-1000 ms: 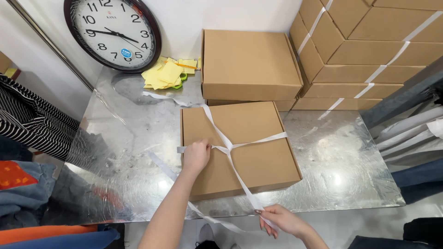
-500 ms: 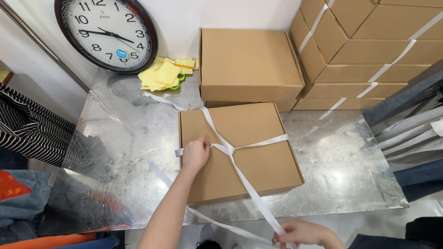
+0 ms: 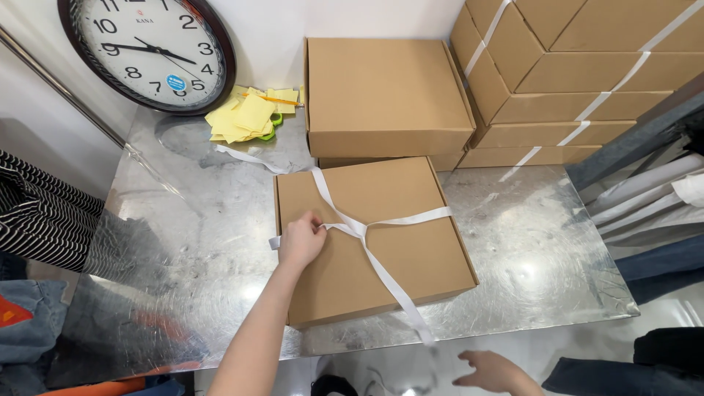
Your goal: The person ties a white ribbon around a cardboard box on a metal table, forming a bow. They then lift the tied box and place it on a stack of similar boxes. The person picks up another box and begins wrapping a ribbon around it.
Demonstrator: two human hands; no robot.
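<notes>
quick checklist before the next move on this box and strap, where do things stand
1. Left hand pinning the strap where it crosses on the box: ok.
2. Right hand holding the strap's loose end: not ok, it is open and off the strap, below the table edge.
3. Box lid shut and flat: ok.
4. Strap wrapped both ways across the lid: ok.
5. Crossing knotted: cannot tell, the left hand partly covers it.
6. Box clear of the second box behind it: cannot tell, they sit very close.

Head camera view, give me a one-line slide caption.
Left hand pinches white strap crossed over flat brown cardboard box; right hand open below.
</notes>
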